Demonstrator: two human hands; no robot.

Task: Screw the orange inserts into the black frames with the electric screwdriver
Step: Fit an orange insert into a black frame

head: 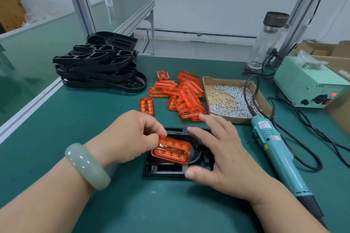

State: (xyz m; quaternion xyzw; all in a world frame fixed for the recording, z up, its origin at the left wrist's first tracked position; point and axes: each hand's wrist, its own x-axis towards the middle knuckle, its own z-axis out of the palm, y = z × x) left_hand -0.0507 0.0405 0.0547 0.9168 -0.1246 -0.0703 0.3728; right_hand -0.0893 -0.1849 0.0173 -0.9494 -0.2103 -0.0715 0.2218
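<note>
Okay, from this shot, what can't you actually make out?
Head view only.
Black frame: centre hidden by orange insert, left hand, right hand.
Right hand: motion-blurred; contact with the frame unclear.
Electric screwdriver: bit end cut off at the bottom edge.
Screws: too small to tell head type.

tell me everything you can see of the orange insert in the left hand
The insert is translucent orange plastic, a rounded rectangle with two long ribbed lobes and a glinting strip between them. The left hand pinches its left end, holding it tilted over the black frame. The open right hand is close beside it; contact is unclear.
</note>
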